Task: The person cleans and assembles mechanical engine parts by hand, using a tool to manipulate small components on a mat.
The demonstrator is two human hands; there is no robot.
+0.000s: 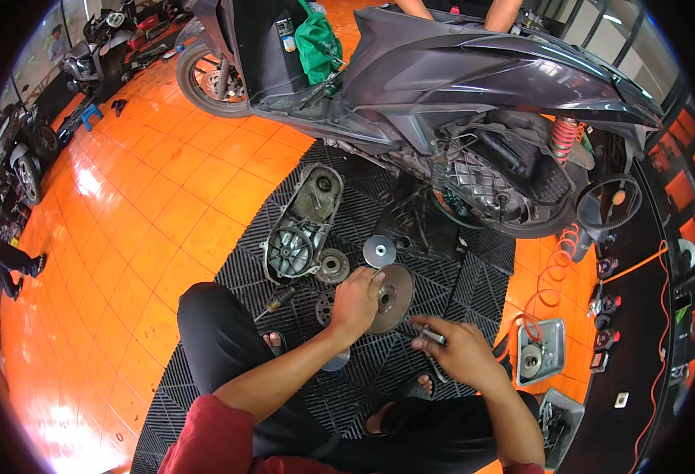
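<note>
My left hand (355,306) grips the edge of a round grey-brown metal pulley disc (395,296), its face tilted up with a hub at the centre. Close to the disc's right side, my right hand (464,351) closes its fingers around a short silvery metal tool (428,333); its exact kind is unclear. Beyond the left hand lie a ridged round metal part (332,267) and a shiny disc with a centre hole (379,250). A perforated round plate (326,308) is partly covered by my left hand.
A long metal engine cover (304,225) and a screwdriver (278,300) rest on the black mat (244,261). A dark scooter (474,87) stands beyond, its side opened, with another person's forearms (504,14) above it. Metal trays (553,367) and a coiled orange hose (550,296) are at right.
</note>
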